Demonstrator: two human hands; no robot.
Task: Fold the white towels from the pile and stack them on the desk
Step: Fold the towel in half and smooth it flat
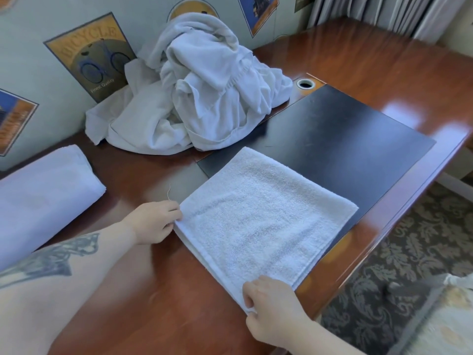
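Stack: we see a folded white stack [43, 190] at the far left of the desk [371, 60], well apart from the towel and left of it, its near end cut off by the frame edge.
Left forearm: we see a dark tattoo [51, 254] on it, as it reaches in over the desk toward the towel's left corner.
Left hand: our left hand [153, 221] grasps the left corner of the towel, fingers curled on its edge.
Thread: we notice a thin loose thread [169, 192] standing up just above the left hand, beside the towel's corner.
Pile: we see the unfolded white pile [199, 98] heaped behind the towel, against the wall, apart from it.
Towel: we see the towel [263, 216] lying flat and folded in layers, in the middle of the desk, its far part resting on the mat and its near edge close to the desk's front rim.
Right hand: our right hand [271, 303] pinches the towel's near corner, thumb and fingers curled on the layered edge.
Mat: we see a black mat [345, 134] right of and behind the towel, partly under it.
Hole: we see a round cable hole [305, 84] beyond the mat, just right of the pile.
Carpet: we see a patterned carpet [409, 252] right of the towel, below the desk's edge.
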